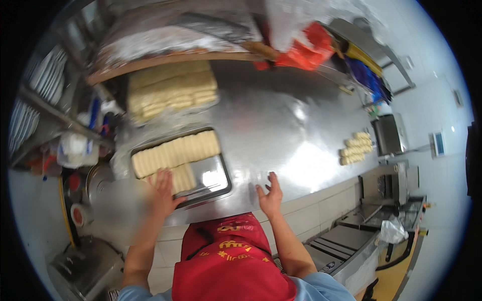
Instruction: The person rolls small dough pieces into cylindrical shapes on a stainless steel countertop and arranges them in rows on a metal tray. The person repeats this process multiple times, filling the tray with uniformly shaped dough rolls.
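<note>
My left hand (164,192) rests over the near left part of a metal tray (227,169), its fingers spread on pale dough strips (182,178) of the shorter near row. Behind them a longer row of similar dough pieces (177,150) spans the tray. Bare metal shows at the tray's near right. My right hand (272,195) is held apart from the tray, to its right by the steel table's (256,131) front edge, with fingers apart and nothing in them. More dough pieces (356,148) lie stacked at the table's right end.
Plastic-wrapped dough (173,88) stands behind the tray, below a floured wooden board (165,58) with a large knife (214,26). A red plastic bag (310,47) hangs at the back. Plates (49,75) fill a rack at left. Metal kitchen equipment (339,240) stands at lower right.
</note>
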A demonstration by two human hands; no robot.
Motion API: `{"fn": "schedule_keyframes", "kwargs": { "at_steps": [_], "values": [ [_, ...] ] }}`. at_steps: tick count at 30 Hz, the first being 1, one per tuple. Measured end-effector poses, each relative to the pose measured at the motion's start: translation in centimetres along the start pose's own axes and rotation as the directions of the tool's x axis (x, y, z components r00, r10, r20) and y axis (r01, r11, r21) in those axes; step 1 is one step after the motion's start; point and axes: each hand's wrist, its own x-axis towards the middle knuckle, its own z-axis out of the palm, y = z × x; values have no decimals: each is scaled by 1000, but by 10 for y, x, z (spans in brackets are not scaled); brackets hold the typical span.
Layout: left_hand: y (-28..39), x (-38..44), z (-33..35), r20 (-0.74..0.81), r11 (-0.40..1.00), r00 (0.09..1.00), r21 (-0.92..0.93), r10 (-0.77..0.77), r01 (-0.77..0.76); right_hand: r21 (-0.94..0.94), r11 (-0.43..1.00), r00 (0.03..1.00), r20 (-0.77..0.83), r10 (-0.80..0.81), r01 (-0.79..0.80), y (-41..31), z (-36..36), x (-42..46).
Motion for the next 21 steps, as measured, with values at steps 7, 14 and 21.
{"fn": "schedule_keyframes", "kwargs": {
  "at_steps": [7,14,21],
  "values": [
    [26,2,-9,52,976,977,86,-204,200,-310,885,869,-462,179,-347,180,-216,129],
    [167,28,47,-406,752,675,-557,-616,351,-566,767,922,-378,84,-302,344,-397,329],
    [355,36,75,-368,965,892,-112,-262,237,-959,284,940,78,332,-21,492,-457,486]
  ]
}}
